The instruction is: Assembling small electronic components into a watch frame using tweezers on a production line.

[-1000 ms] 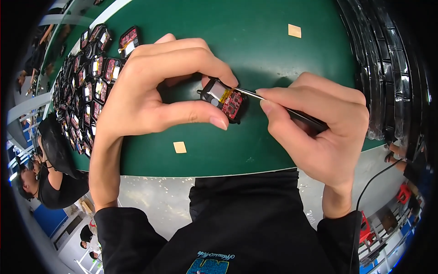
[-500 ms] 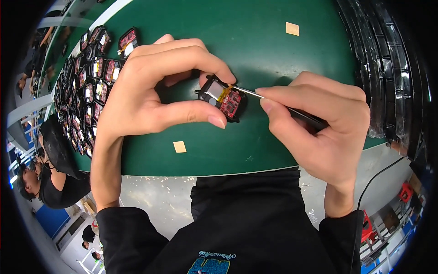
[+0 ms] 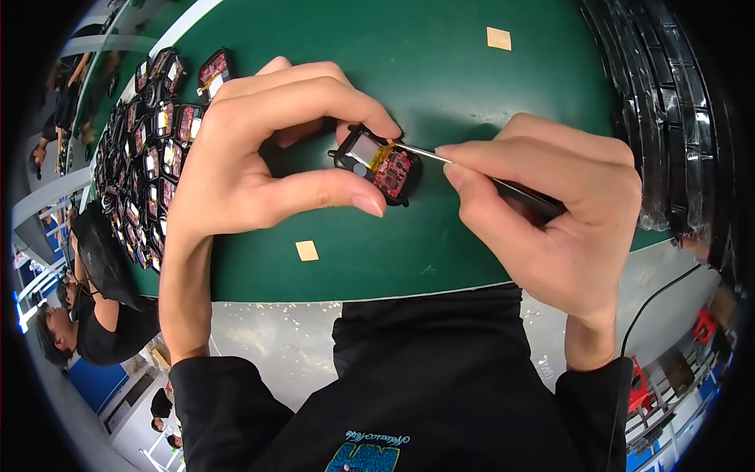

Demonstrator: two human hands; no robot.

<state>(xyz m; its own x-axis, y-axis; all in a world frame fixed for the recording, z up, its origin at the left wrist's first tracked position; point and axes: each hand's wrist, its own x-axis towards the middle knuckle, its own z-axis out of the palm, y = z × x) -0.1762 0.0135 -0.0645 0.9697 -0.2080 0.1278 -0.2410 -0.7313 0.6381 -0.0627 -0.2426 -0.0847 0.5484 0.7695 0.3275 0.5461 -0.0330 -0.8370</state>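
Small black device (image 3: 364,149) pinched in left hand (image 3: 252,149); slim tool (image 3: 472,171) in right hand (image 3: 566,197).
The left grip pinches the device between thumb and index finger, on or just above the green table (image 3: 440,252); its open face shows a red board (image 3: 393,173) and yellow strip (image 3: 383,155). The right grip pinches the tool, tip at the strip's far right end; contact cannot be confirmed. Pale squares (image 3: 307,251) lie near and far. Similar units (image 3: 153,161) crowd the left; black trays (image 3: 661,126) line the right.
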